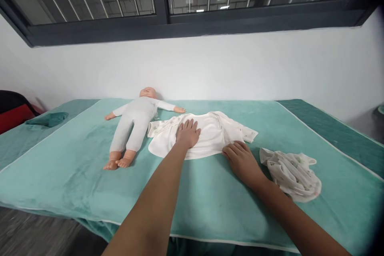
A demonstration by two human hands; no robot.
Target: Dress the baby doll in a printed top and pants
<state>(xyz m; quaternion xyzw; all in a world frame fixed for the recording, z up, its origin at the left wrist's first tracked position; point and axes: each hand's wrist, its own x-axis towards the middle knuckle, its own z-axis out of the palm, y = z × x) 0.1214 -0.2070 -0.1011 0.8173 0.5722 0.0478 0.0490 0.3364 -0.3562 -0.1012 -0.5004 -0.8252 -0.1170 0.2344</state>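
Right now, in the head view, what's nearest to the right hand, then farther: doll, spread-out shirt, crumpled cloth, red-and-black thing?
1. Spread-out shirt: touching the right hand.
2. Crumpled cloth: just right of that hand.
3. Doll: left, past the shirt.
4. Red-and-black thing: farthest, at the picture's left edge.

White shirt (210, 132), teal cover (204, 200).

The shirt (208, 134) and bundle (295, 176) are made of matt, creased cloth. The cover (207, 200) is napped like velvet. The doll (138, 114) is clothed in matt fabric, its feet (127, 159) moulded in smooth plastic.
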